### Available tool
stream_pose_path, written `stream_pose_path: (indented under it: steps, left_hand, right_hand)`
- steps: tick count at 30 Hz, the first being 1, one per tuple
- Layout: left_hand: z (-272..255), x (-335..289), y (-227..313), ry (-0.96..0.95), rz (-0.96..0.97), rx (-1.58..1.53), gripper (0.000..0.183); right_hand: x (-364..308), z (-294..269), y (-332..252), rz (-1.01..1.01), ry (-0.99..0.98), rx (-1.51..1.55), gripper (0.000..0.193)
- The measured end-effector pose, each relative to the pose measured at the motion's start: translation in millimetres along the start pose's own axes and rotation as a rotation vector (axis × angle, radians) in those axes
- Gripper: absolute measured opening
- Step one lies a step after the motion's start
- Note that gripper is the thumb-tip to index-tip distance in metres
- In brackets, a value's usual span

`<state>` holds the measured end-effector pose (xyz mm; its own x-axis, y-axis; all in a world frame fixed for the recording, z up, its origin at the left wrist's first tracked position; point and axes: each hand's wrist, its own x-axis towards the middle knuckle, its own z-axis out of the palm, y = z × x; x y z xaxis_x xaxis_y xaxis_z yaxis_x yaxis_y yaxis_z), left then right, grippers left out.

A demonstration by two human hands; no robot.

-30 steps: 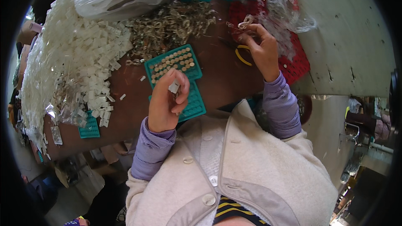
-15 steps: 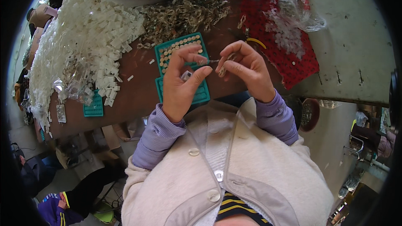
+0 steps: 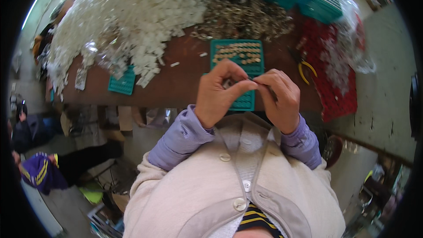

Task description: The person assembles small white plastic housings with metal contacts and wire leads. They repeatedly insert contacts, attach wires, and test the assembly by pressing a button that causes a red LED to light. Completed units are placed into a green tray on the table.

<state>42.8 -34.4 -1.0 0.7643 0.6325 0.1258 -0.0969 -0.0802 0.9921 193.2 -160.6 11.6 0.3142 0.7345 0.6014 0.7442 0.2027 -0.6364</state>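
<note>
My left hand (image 3: 221, 93) and my right hand (image 3: 281, 99) meet fingertip to fingertip over the near part of the table. Each is closed in a pinch on something small between them, which the fingers mostly hide. A small whitish piece (image 3: 227, 83) shows inside the curl of my left hand. Just beyond the hands lies a teal tray (image 3: 253, 68) with rows of round, pale gold discs (image 3: 240, 50). Another teal tray section (image 3: 245, 102) shows below my fingers, partly covered by them.
A large heap of white plastic pieces (image 3: 132, 13) fills the left. Shiny metal pieces (image 3: 246, 17) lie behind the tray. Yellow-handled pliers (image 3: 313, 67) sit right, beside a red cloth (image 3: 346, 94) with clear bits. Teal trays (image 3: 324, 5) stand far right; a small teal tray (image 3: 122, 82) lies left.
My hands were apart, the right holding a small shiny metal piece; now their fingertips are together. The whole view has shifted, so the table's things appear further right.
</note>
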Motion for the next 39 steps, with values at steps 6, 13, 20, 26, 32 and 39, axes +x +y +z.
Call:
stream_pose_path:
  steps: [6,13,20,26,32,39]
  left_hand:
    - [-50.8,15.2,2.4,0.229,0.050,0.631,0.044]
    - [-154.1,42.0,-4.2,0.572,-0.253,1.397,0.035]
    - [-163.2,25.6,-28.5,0.580,0.093,1.275,0.026]
    - [-131.0,19.6,-15.0,0.416,-0.040,0.320,0.020]
    - [-73.1,-5.1,4.1,0.087,-0.184,-0.024,0.026]
    - [-96.7,3.2,-6.6,0.248,-0.208,-0.179,0.028]
  right_hand:
    - [-1.8,4.1,11.0,0.093,-0.117,0.011,0.008]
    - [-6.5,13.8,14.7,0.183,-0.100,0.059,0.007]
    - [6.4,23.0,6.2,0.185,-0.150,0.360,0.010]
    - [25.7,45.8,-2.1,0.256,-0.217,0.734,0.003]
    - [42.8,58.6,3.7,0.410,-0.294,0.931,0.011]
    - [59.0,94.7,14.5,0.558,-0.302,0.944,0.013]
